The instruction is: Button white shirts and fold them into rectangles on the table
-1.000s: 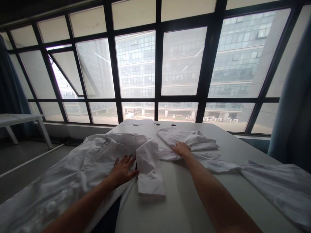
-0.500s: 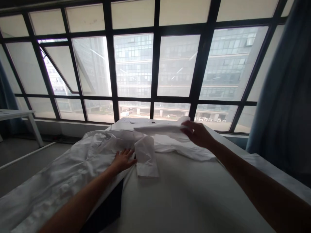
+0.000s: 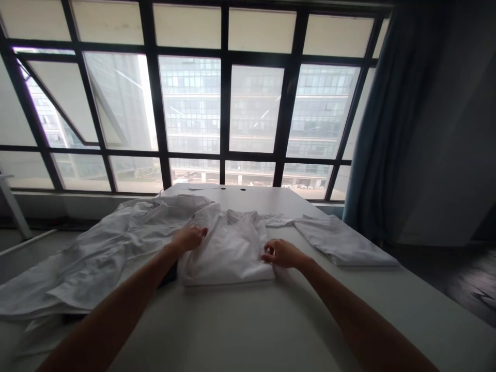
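A white long-sleeved garment, probably a shirt or coat, lies spread across the white table (image 3: 310, 305). Its middle is folded into a rumpled rectangular layer (image 3: 227, 256). My left hand (image 3: 188, 238) rests on the cloth at that layer's upper left, fingers together. My right hand (image 3: 281, 253) is at the layer's right edge, fingers curled and touching the cloth. The long loose part of the garment (image 3: 91, 261) spreads over the table's left side and hangs past its edge. A flat sleeve (image 3: 341, 240) lies to the right.
Dark-framed windows (image 3: 222, 103) stand beyond the table's far edge, which has small round holes. A blue-grey curtain (image 3: 375, 113) hangs at the right. Bare table shows in front of the cloth, and dark floor (image 3: 457, 279) lies beyond the right edge.
My right hand has come down from holding cloth up and now sits at the folded layer. The garment's middle lies folded flat, with the sleeve stretched out to the right.
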`<move>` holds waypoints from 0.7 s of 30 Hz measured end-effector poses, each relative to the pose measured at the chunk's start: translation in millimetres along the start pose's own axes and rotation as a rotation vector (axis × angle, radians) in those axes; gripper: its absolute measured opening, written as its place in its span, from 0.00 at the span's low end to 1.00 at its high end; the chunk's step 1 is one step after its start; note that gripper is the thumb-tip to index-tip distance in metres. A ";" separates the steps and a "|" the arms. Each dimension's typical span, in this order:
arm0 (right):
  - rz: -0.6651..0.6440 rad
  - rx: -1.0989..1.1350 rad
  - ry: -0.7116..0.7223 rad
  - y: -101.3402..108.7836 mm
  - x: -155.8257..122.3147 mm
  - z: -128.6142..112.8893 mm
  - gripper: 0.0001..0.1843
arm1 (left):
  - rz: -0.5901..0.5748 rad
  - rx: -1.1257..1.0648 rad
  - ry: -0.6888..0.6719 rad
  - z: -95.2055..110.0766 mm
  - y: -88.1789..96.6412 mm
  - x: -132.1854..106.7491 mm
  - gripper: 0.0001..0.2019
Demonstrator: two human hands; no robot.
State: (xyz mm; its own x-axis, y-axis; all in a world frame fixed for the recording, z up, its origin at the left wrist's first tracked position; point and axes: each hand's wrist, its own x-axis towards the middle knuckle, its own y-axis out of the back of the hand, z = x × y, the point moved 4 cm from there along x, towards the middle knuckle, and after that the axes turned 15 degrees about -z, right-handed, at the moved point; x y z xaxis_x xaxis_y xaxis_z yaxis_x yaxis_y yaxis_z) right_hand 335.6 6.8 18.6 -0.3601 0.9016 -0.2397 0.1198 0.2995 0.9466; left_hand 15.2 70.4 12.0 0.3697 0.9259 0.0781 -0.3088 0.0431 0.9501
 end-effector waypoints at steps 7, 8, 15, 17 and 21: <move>0.258 0.097 0.019 -29.7 33.0 18.0 0.21 | -0.174 0.018 0.075 31.2 -27.9 -20.2 0.36; 0.269 0.116 -0.001 -30.8 37.4 18.3 0.20 | -0.172 0.027 0.061 33.1 -30.3 -20.5 0.34; 0.442 0.334 -0.028 -18.5 53.5 16.7 0.07 | 0.029 -0.188 0.036 34.1 -22.0 -10.8 0.11; 0.573 0.565 0.005 -3.2 46.3 25.7 0.07 | 0.152 -0.430 0.009 31.3 -9.6 -12.8 0.10; 0.605 0.994 0.408 33.6 11.0 41.3 0.18 | 0.098 -1.082 -0.283 28.0 16.7 -28.1 0.19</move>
State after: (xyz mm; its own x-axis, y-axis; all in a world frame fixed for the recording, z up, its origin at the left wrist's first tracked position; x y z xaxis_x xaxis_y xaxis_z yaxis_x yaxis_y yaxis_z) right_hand 373.9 39.6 38.8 -0.2434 0.8673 0.4342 0.9549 0.1359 0.2639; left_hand 24.2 34.6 34.2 0.4452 0.8306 0.3345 -0.8953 0.4056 0.1844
